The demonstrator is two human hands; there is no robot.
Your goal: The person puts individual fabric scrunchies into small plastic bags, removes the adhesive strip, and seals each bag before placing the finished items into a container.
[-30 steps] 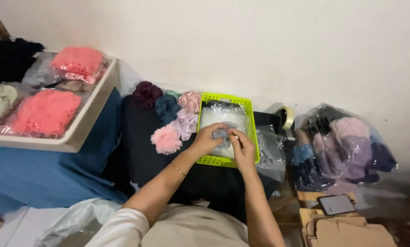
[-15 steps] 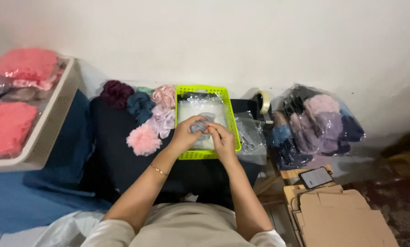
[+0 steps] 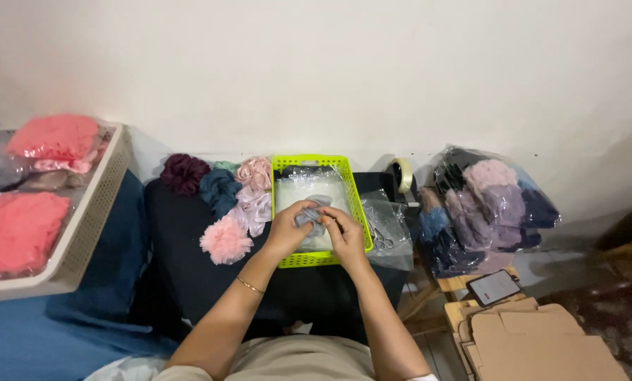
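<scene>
Both my hands meet over a lime-green plastic basket (image 3: 353, 189) that holds clear plastic bags (image 3: 307, 185). My left hand (image 3: 288, 227) and my right hand (image 3: 344, 236) together grip a grey fabric scrunchie (image 3: 312, 213) just above the bags. Left of the basket lie several scrunchies on a dark cloth: a fluffy pink one (image 3: 226, 240), pale pink satin ones (image 3: 252, 190), a teal one (image 3: 219, 189) and a maroon one (image 3: 183, 173).
A white tray (image 3: 94, 204) at left carries bagged pink items. A tape roll (image 3: 400, 173), loose clear bags with scissors (image 3: 386, 229), a large bag of mixed scrunchies (image 3: 485, 204), a phone (image 3: 494, 286) and flat cardboard boxes (image 3: 535, 346) sit to the right.
The view has shifted so the basket and hands sit nearer the centre. Both hands stay over the basket working the grey scrunchie.
</scene>
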